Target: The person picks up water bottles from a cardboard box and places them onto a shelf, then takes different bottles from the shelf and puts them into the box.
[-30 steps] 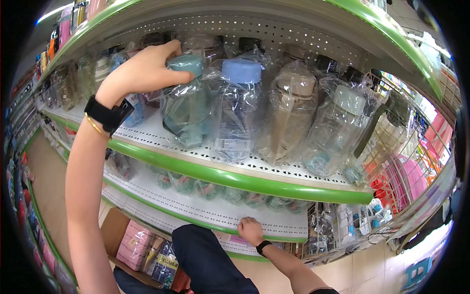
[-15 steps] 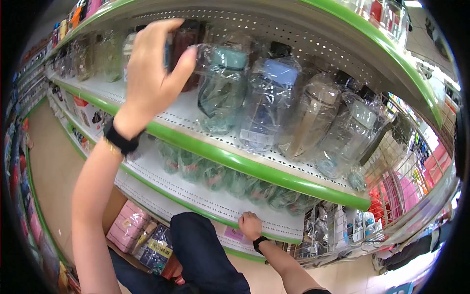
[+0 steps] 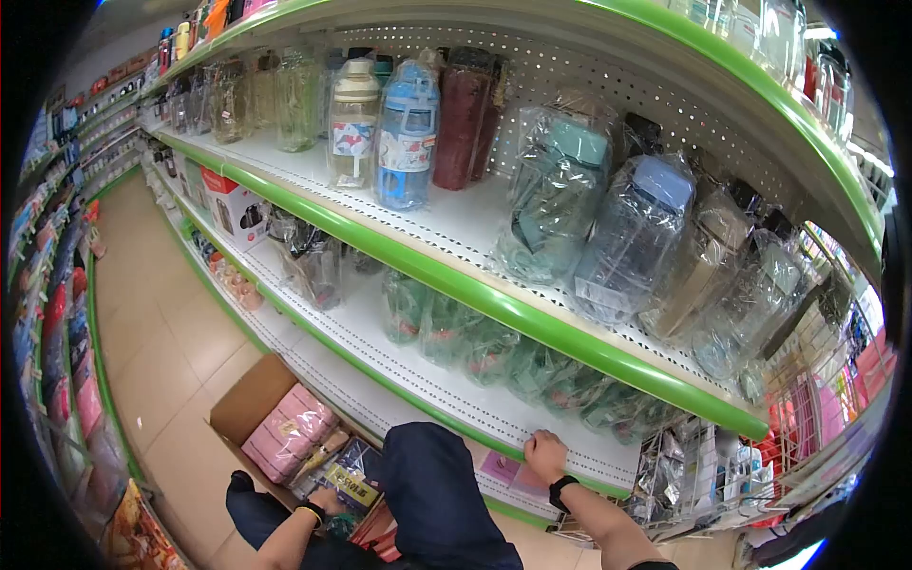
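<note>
My left hand (image 3: 328, 502) is down low at the cardboard box (image 3: 249, 404), over the packed goods beside my knee. Its fingers are partly hidden among the contents, and I cannot tell what they hold. Next to it lie a dark package with a yellow label (image 3: 353, 489) and pink plastic-wrapped packs (image 3: 290, 432). My right hand (image 3: 546, 456) is closed over the green front edge of the lower shelf (image 3: 494, 439). On the shelf above stand a blue bottle (image 3: 407, 142), a cream-lidded bottle (image 3: 354, 123), a dark red bottle (image 3: 465, 119) and several large plastic-wrapped bottles (image 3: 556, 199).
Green wrapped bottles (image 3: 442, 328) line the lower shelf. A wire basket (image 3: 731, 494) with goods stands at the right end. Tiled floor (image 3: 142, 313) runs along the left, with another stocked shelf (image 3: 66, 342) across the aisle.
My left hand has dropped from in front of the upper shelf bottles to the box below. The view has shifted left, uncovering the blue and cream-lidded bottles. My right hand stays at the shelf edge.
</note>
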Tool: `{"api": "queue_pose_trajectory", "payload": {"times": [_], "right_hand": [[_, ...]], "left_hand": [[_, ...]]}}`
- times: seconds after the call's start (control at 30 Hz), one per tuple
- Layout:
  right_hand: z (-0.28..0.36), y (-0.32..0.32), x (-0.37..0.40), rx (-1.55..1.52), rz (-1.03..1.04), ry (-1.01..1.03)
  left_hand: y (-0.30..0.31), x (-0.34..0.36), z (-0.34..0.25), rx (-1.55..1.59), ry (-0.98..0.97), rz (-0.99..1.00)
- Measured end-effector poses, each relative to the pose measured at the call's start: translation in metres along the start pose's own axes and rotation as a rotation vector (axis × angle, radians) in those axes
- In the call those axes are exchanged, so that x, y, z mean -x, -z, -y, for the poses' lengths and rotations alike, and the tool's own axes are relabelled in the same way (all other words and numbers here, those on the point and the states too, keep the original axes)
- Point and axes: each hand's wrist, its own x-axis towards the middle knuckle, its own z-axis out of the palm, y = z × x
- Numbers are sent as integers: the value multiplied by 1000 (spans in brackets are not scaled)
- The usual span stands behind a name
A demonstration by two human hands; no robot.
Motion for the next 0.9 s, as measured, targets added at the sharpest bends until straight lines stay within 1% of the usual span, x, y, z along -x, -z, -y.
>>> {"api": "queue_pose_trajectory", "payload": {"times": [0.03, 0.1, 0.13, 0.17, 0.23, 0.33, 0.37, 0.4, 0.43, 0.6, 0.7, 0.77, 0.9], "right_hand": [[-2, -2, 0, 11, 1, -3], [-5, -8, 2, 10, -56, 10], [-4, -7, 3, 27, -59, 4], [0, -4, 3, 29, -44, -14], [2, 0, 1, 44, -41, -34], [4, 1, 1, 35, -64, -7], [5, 0, 0, 36, -74, -5], [5, 0, 1, 44, -70, -4], [4, -1, 0, 51, -62, -2], [5, -1, 0, 37, -44, -19], [6, 0, 0, 30, -93, 5], [3, -2, 0, 50, -12, -32], [4, -2, 0, 51, -18, -35]], "left_hand": [[-6, -4, 1, 3, -11, 4], [-18, -16, 9, 87, 89, 63], [-31, -37, 20, 80, 35, 144], [-39, -44, 16, 80, 17, 143], [-50, -56, 8, 10, 33, 390], [-121, -126, 38, -217, -24, 379], [-125, -106, 24, -169, 119, 365], [-125, -96, 13, -136, 205, 350], [-124, -92, 7, -119, 244, 345], [-124, -90, -8, -109, 322, 342], [-122, -95, -14, -118, 342, 355], [-121, -99, -15, -135, 351, 366], [-122, -104, -20, -164, 361, 384]]}}
